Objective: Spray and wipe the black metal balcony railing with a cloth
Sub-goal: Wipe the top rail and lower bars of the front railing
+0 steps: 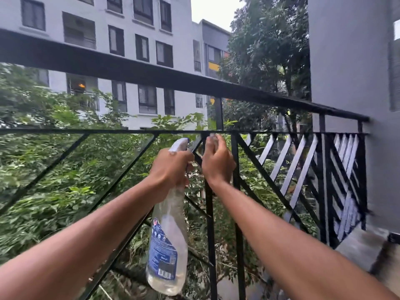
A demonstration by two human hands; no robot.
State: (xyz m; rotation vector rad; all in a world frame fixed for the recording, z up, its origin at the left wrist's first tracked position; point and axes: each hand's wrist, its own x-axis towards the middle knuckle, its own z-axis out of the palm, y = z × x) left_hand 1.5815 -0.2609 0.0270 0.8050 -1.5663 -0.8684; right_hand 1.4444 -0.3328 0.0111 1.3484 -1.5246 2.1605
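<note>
The black metal balcony railing point(151, 72) runs across the view, with a thick top rail, a thin horizontal bar below it and diagonal and upright bars. My left hand point(171, 167) grips the neck of a clear spray bottle point(167, 241) with a blue label; its white nozzle points at the bars. My right hand point(216, 163) is closed around an upright bar just under the thin horizontal bar, with a small bit of pale cloth point(213, 138) showing at the fingertips. Most of the cloth is hidden by the hand.
A grey wall point(346, 72) closes the balcony on the right, where the railing ends. A strip of concrete floor point(359, 245) lies at the lower right. Beyond the bars are dense green bushes, a tree and a white apartment block.
</note>
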